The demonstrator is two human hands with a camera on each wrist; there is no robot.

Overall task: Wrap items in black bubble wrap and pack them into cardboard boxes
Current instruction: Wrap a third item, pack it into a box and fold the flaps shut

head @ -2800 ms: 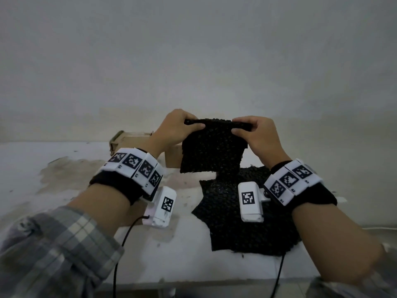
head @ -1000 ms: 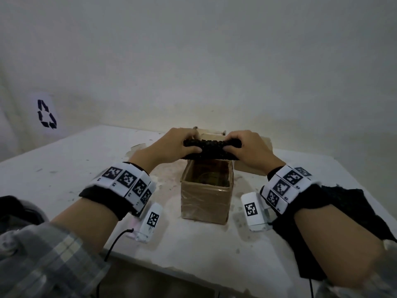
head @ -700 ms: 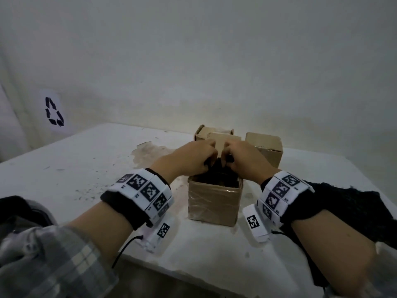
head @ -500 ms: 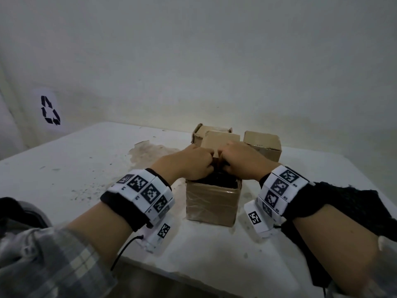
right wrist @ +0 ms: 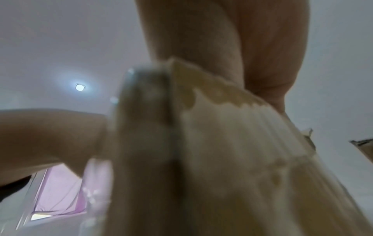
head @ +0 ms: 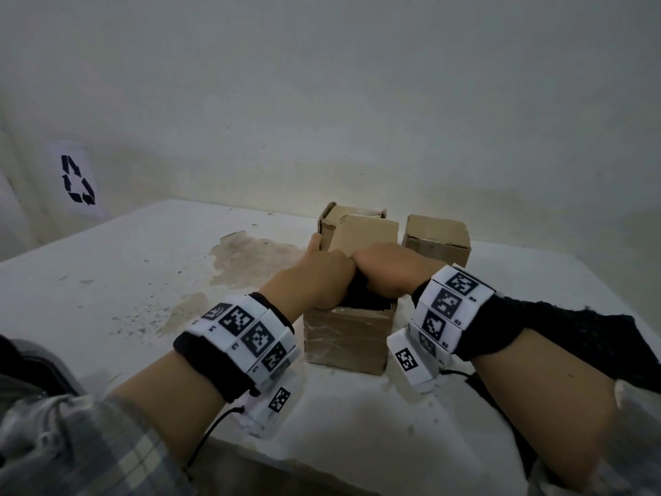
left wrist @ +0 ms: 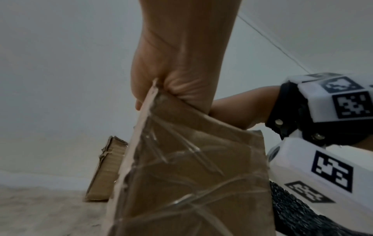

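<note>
An open cardboard box [head: 346, 340] wrapped in clear tape stands mid-table, its back flap [head: 366, 233] upright. A black bubble-wrapped bundle [head: 361, 298] sits in its mouth. My left hand [head: 314, 277] and right hand [head: 390, 270] meet knuckle to knuckle over the opening, fingers curled down onto the bundle, fingertips hidden inside. In the left wrist view the left palm [left wrist: 177, 63] bears on the taped box wall [left wrist: 191, 175]. The right wrist view is blurred, with the right hand [right wrist: 222, 39] above the box's corner [right wrist: 222, 143].
Two more cardboard boxes stand right behind, one at the left [head: 352, 211] and one at the right [head: 436, 238]. A loose black bubble wrap sheet [head: 590, 338] lies under my right forearm. The white table [head: 143, 281] is stained at the left; the wall is close behind.
The bundle was held up over the wrap sheet, then carried above the box and lowered into it. Both hands have sunk further into the box's mouth since half a second ago.
</note>
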